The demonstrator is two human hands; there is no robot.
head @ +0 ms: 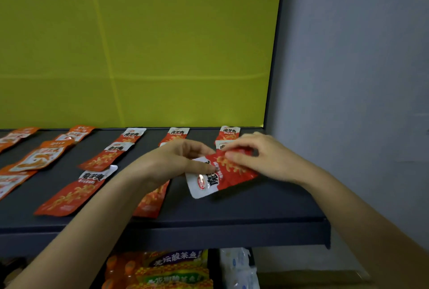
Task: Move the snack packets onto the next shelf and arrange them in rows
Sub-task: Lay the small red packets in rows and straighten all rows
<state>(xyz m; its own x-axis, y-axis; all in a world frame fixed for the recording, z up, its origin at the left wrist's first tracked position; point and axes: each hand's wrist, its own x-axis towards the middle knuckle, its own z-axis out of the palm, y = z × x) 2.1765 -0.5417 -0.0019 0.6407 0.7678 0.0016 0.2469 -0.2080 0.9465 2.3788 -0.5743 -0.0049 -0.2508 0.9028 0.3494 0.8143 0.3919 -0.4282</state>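
A red and white snack packet [217, 176] is held between both hands, tilted, just above the dark shelf [243, 209] near its right end. My left hand [178, 158] pinches its white end. My right hand [260, 155] grips its red end. Several more red and white packets lie flat on the shelf in rows running front to back, such as one at the front left [74, 192], one behind it [105, 157] and one at the back right [228, 132]. Another packet [152, 199] lies partly under my left forearm.
Orange packets [39, 157] lie at the shelf's left end. A yellow-green back panel [139, 44] rises behind the shelf and a grey wall [359, 79] stands to the right. Below the shelf, yellow snack bags [174, 270] and white packs [239, 267] fill a lower level.
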